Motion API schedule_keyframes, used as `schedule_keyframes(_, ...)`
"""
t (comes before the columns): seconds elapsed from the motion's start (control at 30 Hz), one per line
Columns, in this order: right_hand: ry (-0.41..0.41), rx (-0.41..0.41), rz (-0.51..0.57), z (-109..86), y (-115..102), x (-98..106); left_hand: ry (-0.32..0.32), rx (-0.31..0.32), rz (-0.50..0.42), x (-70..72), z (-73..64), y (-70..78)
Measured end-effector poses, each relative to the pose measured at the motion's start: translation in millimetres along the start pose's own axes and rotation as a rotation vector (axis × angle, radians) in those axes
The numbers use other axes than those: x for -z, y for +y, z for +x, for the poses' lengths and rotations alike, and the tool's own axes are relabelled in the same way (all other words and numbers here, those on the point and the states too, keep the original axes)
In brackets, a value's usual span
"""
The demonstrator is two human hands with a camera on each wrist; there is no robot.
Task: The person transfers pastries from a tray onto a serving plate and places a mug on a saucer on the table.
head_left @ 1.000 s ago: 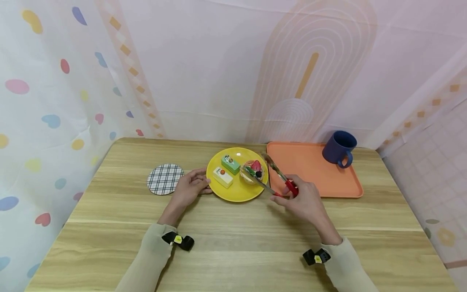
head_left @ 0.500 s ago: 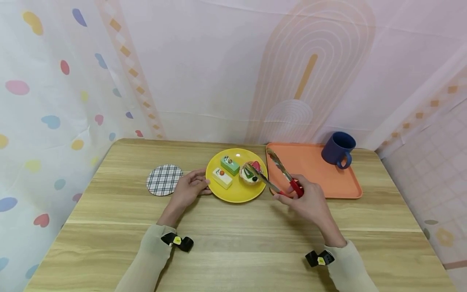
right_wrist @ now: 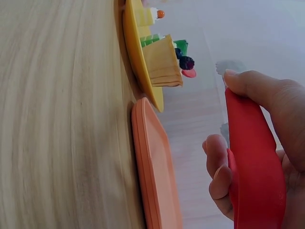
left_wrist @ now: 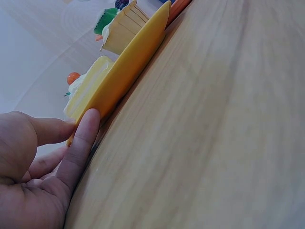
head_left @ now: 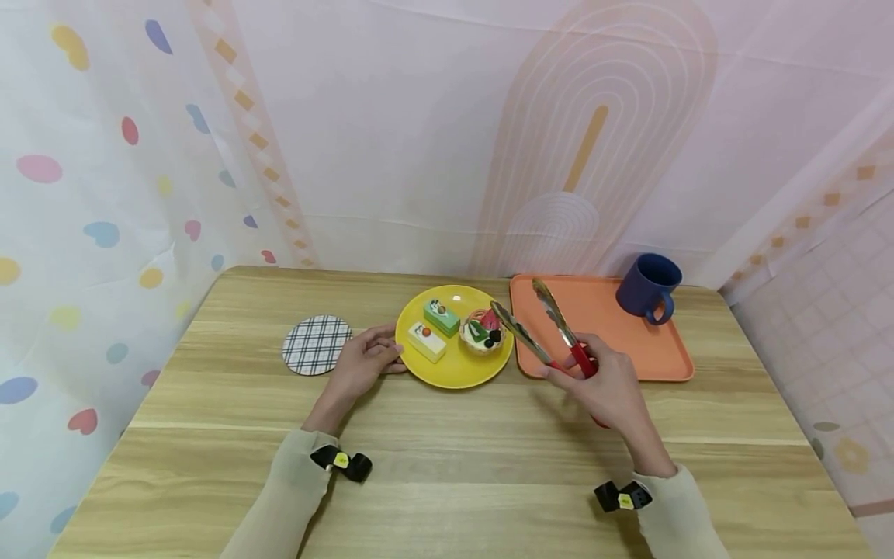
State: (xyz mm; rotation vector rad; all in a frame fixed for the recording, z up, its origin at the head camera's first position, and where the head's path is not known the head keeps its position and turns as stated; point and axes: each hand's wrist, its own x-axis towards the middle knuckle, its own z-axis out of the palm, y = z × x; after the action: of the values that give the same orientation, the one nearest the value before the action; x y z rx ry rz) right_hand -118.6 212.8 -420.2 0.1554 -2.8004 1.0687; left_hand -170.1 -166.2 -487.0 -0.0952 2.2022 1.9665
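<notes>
My left hand point(head_left: 365, 362) pinches the left rim of a yellow plate point(head_left: 454, 374), thumb above and a finger beneath, as the left wrist view shows. On the plate sit a pale yellow cake slice point(head_left: 427, 342), a green cake slice point(head_left: 441, 317) and a fruit tart point(head_left: 482, 332) topped with berries. My right hand point(head_left: 609, 385) grips metal tongs point(head_left: 556, 312) by their red handles point(right_wrist: 255, 157). The tongs' arms are spread, with nothing between the tips. One tip hovers by the tart's right side, the other over the orange tray point(head_left: 594, 341).
A dark blue mug point(head_left: 648, 284) stands at the tray's back right corner. Left of the plate lies a round checked coaster point(head_left: 317, 345). Behind the wooden table point(head_left: 447, 466) hangs a patterned curtain point(head_left: 391, 140).
The tongs have opened off the tart and drawn back to the right with my right hand. The tart stays on the plate. My left hand has kept its place.
</notes>
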Motion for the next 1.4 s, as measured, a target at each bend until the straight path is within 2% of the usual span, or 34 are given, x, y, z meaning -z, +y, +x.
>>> schedule_keyframes(0.37, 0.044, -0.049, -0.001, -3.7, 8.2, 9.3, -0.007, -0.004, -0.014, 0.2, 1.4, -1.2)
schedule_keyframes(0.7, 0.061, -0.059, -0.025, -9.4, 20.9, 16.5, -0.006, 0.001, -0.007, -0.3, 1.0, 0.5)
schedule_keyframes(1.2, 0.087, -0.167, -0.052, -16.7, 32.9, 33.8, 0.001, 0.009, -0.021, 0.2, -0.1, -0.1)
schedule_keyframes(1.4, 0.105, -0.186, -0.075, -19.9, 40.0, 40.1, 0.007, 0.013, -0.018, -0.3, 0.2, 0.2)
